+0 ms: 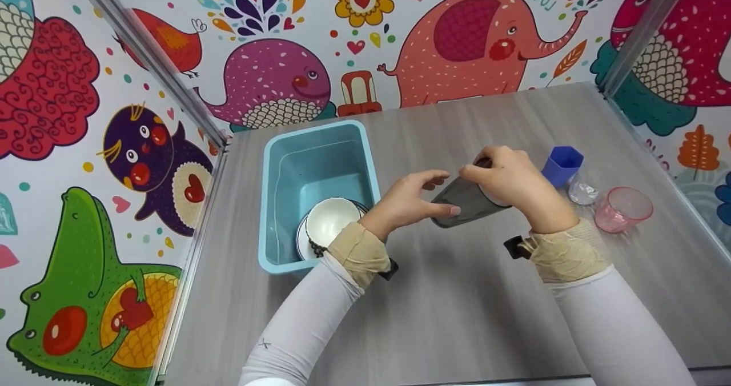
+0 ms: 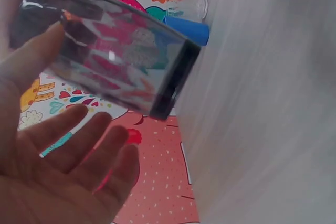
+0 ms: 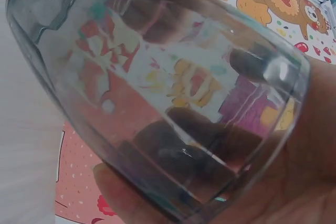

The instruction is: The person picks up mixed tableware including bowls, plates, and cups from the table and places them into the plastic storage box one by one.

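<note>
A smoky grey see-through drinking glass (image 1: 465, 204) is tilted above the table, held by its upper end in my right hand (image 1: 509, 179). My left hand (image 1: 406, 200) is beside the lower part of the glass, its thumb overlapping the side and its fingers spread loosely. In the left wrist view, the thick dark base of the glass (image 2: 113, 51) points away from the left fingers (image 2: 79, 140). The right wrist view shows the glass (image 3: 157, 90) up close, with fingers visible through its wall.
Left of my hands stands a light blue bin (image 1: 269, 197) containing a white bowl (image 1: 332, 221) on a plate (image 1: 302, 242). To the right are a blue hexagonal cup (image 1: 562, 166), a small clear glass (image 1: 582, 192) and a pink glass (image 1: 623, 209). Patterned walls enclose the grey table (image 1: 457, 329).
</note>
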`<state>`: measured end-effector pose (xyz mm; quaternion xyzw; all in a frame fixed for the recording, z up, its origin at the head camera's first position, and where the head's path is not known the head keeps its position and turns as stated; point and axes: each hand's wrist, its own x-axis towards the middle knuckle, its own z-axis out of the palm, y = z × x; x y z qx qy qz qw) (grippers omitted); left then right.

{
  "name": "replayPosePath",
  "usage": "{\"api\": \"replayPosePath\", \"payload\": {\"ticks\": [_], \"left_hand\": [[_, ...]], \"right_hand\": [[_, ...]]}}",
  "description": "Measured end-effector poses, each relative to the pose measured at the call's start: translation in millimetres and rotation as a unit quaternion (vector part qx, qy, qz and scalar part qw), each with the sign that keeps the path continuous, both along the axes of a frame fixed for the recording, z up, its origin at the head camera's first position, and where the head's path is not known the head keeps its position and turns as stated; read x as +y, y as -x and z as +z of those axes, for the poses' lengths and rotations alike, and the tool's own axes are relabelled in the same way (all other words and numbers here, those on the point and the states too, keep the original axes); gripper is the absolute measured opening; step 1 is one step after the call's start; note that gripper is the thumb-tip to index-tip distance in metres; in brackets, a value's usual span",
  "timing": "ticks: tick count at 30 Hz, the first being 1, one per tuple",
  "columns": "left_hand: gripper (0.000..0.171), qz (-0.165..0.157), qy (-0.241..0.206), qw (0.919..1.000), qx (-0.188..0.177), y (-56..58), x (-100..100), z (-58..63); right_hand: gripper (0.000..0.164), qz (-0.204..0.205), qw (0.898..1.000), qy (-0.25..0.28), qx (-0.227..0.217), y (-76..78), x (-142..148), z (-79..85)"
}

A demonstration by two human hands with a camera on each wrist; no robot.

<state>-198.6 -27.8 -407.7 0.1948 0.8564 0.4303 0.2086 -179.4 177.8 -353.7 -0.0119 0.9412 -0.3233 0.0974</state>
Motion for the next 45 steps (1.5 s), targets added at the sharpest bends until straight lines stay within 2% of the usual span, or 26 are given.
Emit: {"api": "replayPosePath", "payload": {"ticks": [7,13,21,29,37,45], "left_hand": [[0.070,-0.008,-0.006,0.9999,0.008,-0.9,3,-1.9],[0.074,-0.014,0.001,0.9998,0.014,-3.6,6,-1.2],[0.083,-0.037,-0.002,0.9978,0.054,-4.4,6,-1.3],[0.080,-0.041,-0.012,0.9977,0.052,-5.0,9,-2.1],[0.071,-0.045,-0.015,0.9967,0.066,-4.6,9,-2.5],[0.078,-0.038,-0.017,0.9972,0.062,-4.5,9,-3.4]], "right_hand": [[0.046,0.003,1.000,0.006,0.006,-0.6,-5,0.1],[0.051,0.008,1.000,-0.001,0.009,-2.4,-9,0.2],[0.050,0.010,1.000,0.008,0.011,-4.6,-15,-0.3],[0.047,0.013,1.000,0.017,0.021,-5.6,-18,-1.5],[0.053,0.018,0.999,0.014,0.022,-6.0,-20,-2.3],[0.054,0.018,0.999,0.011,0.027,-4.6,-22,-2.8]]}}
